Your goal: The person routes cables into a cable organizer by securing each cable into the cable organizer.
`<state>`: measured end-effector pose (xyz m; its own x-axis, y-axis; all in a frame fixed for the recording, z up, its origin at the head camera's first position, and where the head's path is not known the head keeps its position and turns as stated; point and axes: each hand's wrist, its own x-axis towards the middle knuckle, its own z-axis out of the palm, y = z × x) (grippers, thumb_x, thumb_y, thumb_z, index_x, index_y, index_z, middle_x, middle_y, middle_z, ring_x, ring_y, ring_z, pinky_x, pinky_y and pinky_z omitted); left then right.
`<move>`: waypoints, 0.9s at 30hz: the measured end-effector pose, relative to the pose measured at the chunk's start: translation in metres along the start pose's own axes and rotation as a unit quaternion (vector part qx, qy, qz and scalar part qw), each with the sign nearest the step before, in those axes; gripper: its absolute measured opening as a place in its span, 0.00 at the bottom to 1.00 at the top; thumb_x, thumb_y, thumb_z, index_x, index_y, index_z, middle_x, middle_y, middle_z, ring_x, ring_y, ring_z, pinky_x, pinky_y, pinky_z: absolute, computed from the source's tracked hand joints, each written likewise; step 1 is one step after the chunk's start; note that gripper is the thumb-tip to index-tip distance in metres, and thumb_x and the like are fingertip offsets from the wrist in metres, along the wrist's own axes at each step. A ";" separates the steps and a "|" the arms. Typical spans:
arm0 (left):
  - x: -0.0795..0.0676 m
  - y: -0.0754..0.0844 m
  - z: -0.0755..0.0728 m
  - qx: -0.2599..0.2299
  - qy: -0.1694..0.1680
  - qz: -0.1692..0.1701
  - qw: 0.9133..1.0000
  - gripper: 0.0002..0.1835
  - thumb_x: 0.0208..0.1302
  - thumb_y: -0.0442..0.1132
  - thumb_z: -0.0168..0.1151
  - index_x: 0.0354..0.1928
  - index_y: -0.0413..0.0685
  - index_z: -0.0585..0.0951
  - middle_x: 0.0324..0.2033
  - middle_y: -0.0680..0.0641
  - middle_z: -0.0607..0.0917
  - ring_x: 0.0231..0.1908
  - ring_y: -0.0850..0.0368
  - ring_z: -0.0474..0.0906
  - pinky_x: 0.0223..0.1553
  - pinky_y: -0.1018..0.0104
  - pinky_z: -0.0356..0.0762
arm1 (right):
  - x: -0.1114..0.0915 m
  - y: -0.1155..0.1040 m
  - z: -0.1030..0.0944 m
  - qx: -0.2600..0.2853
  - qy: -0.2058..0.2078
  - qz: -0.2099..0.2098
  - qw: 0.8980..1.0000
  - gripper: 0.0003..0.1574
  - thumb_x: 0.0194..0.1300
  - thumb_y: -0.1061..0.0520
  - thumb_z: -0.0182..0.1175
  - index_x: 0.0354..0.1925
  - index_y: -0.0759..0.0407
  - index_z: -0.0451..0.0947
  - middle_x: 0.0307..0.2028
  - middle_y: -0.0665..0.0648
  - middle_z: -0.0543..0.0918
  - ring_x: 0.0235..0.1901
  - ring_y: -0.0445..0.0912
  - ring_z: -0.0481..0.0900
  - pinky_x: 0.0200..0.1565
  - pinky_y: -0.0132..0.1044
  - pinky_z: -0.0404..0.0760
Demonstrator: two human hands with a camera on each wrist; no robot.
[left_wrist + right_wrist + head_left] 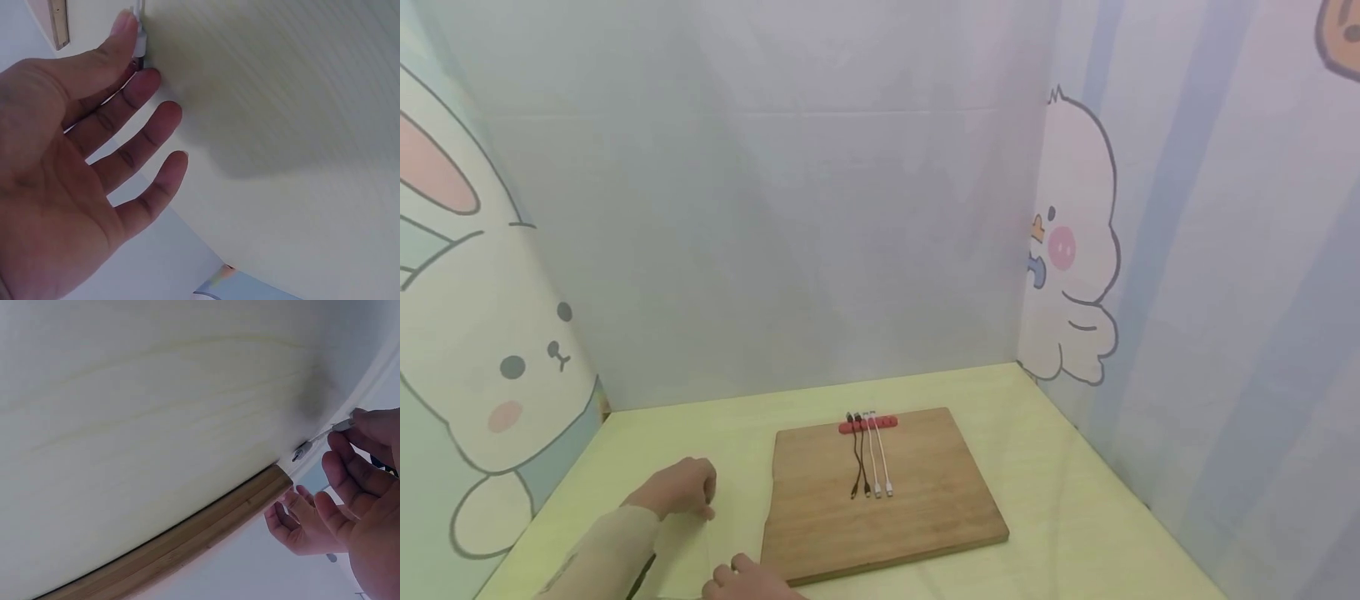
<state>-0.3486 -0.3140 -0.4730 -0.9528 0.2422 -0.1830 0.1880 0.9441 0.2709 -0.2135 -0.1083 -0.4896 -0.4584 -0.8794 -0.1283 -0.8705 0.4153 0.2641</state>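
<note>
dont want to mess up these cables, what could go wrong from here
The left hand pinches a white plug between thumb and finger, so it might slip out. The right hand is close to a corner of the board; a bump could jog it and shift the red holder on top. The two black cables run very close together, so they may tangle if moved.
</note>
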 end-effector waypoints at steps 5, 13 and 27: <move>-0.003 -0.003 0.000 0.012 -0.004 -0.006 1.000 0.17 0.42 0.43 0.79 0.25 0.50 0.77 0.23 0.53 0.78 0.26 0.56 0.71 0.28 0.62 0.70 | 0.002 -0.008 0.006 -0.007 0.008 0.010 1.000 0.32 0.52 0.18 0.56 0.51 0.26 0.67 0.35 0.31 0.67 0.34 0.29 0.63 0.43 0.21 0.62; -0.002 0.008 0.000 0.046 0.016 -0.011 0.999 0.17 0.39 0.41 0.80 0.22 0.50 0.76 0.22 0.53 0.77 0.24 0.56 0.69 0.29 0.61 0.71 | 0.014 -0.024 0.015 0.018 -0.050 0.114 0.992 0.36 0.44 0.18 0.64 0.50 0.24 0.68 0.37 0.32 0.73 0.33 0.34 0.65 0.40 0.26 0.66; 0.002 0.022 0.003 0.140 0.065 0.005 0.988 0.24 0.29 0.38 0.84 0.27 0.47 0.76 0.23 0.51 0.79 0.25 0.55 0.71 0.33 0.56 0.79 | 0.042 -0.038 0.012 0.109 -0.127 0.253 0.953 0.41 0.30 0.32 0.80 0.45 0.26 0.71 0.39 0.34 0.77 0.41 0.34 0.73 0.52 0.31 0.75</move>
<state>-0.3457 -0.2919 -0.4700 -0.9699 0.2374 -0.0539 0.2379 0.9713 -0.0028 -0.2018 -0.1584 -0.5164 -0.8333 -0.4810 -0.2725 -0.5311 0.8334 0.1532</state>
